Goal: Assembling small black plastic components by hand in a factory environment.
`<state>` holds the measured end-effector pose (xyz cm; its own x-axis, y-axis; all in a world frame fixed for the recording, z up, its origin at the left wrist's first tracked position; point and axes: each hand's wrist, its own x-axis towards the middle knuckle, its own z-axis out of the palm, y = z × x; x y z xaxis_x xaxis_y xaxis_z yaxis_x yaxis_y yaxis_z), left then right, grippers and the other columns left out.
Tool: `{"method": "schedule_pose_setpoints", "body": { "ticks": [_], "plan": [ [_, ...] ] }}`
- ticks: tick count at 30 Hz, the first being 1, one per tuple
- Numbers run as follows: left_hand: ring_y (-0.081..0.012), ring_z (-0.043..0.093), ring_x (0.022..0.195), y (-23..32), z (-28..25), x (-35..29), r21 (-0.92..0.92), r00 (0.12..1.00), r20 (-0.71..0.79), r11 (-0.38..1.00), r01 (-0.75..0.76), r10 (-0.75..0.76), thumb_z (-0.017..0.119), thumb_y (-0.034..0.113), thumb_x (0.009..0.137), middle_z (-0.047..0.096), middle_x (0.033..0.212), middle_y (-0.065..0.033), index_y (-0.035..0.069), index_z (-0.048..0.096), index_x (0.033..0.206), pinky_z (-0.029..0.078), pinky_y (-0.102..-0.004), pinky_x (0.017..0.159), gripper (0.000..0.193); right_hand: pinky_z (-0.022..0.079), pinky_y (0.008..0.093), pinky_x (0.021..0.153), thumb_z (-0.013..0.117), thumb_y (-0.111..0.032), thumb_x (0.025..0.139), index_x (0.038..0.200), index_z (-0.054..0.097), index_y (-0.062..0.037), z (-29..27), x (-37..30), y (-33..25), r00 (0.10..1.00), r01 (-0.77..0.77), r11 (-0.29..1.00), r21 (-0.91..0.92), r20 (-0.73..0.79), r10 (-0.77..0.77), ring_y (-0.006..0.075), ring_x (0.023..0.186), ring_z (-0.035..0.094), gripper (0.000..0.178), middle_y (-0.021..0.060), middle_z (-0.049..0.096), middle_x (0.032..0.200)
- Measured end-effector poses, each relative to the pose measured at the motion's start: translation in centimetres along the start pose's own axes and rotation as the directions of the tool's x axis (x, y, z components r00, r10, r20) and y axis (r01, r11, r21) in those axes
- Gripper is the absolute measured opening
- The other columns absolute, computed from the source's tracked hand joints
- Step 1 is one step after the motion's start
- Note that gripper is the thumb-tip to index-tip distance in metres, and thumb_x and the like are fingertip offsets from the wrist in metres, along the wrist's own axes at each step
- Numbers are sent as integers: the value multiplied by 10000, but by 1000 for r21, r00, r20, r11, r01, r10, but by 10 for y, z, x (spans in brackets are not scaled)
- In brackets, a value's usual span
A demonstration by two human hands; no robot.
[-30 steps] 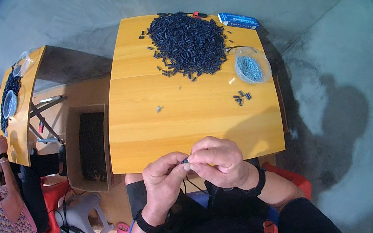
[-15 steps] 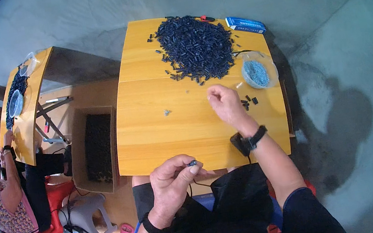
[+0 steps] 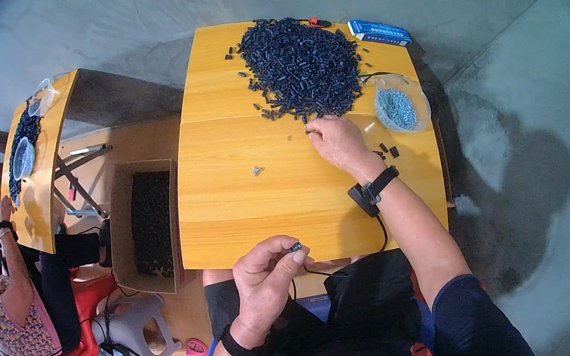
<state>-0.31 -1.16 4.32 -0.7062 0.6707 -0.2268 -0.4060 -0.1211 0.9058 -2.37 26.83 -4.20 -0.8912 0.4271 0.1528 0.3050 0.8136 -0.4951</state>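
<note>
Held part: a small dark plastic piece [image 3: 297,247], pinched between thumb and finger of the left hand [image 3: 264,274], near the table's near edge.
Right hand [image 3: 336,141]: fingers bent down on the near rim of the large heap of dark small pieces [image 3: 301,67]; whether it grips one, I cannot tell.
Risk: the pinched piece may slip, the grip being only at the fingertips.
Count: one yellow wooden table [image 3: 242,192], one heap, one clear bowl of pale blue bits [image 3: 397,108].

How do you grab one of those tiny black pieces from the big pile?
Pinch a loose piece at the near edge of the pile of small black pieces, coming from above with fingertips. There the pieces lie scattered singly on the yellow table, not stacked. The right hand is reaching right there; the left hand pinches a small piece.
</note>
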Motion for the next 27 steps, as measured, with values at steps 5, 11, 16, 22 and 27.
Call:
{"method": "schedule_pose_setpoints", "body": {
  "ticks": [5,11,16,22,27],
  "plan": [
    [-205,679,771,-7,-2,1,-8,1000,-8,1000,-25,25,601,-43,875,668,873,-133,-29,601,995,572,-305,714,121,510,446,719,586,-167,827,938,680,-82,-2,-2,2,998,-9,999,49,61,6,361,820,635,168,184,664,873],
    [-208,679,772,-10,-4,2,-25,999,-30,999,-28,28,617,-39,869,668,874,-132,-18,602,1010,571,-312,724,143,504,462,731,553,-130,846,1072,641,-65,-5,5,2,991,-127,988,88,48,123,379,823,641,250,213,666,880],
    [-204,674,774,-15,-5,2,-18,999,-42,1000,-16,15,621,-34,868,667,872,-126,-12,604,1013,567,-316,735,148,503,467,735,556,-146,852,1100,629,-79,-7,15,-6,996,-74,995,61,60,71,377,840,638,266,209,667,881],
    [-195,670,768,-16,-8,3,14,998,-64,1000,-22,23,624,-32,867,665,867,-117,-10,606,1006,560,-306,729,142,508,463,740,564,-171,856,1041,651,-75,-6,19,-6,989,-43,999,-13,143,44,366,852,641,226,197,672,877],
    [-191,671,766,-16,-7,5,5,996,-85,1000,-15,15,627,-33,864,665,865,-114,-12,606,998,556,-298,725,138,507,466,743,578,-199,854,990,656,-68,-5,23,-13,999,3,1000,21,44,-4,359,849,645,204,187,673,855]
  ]
}}
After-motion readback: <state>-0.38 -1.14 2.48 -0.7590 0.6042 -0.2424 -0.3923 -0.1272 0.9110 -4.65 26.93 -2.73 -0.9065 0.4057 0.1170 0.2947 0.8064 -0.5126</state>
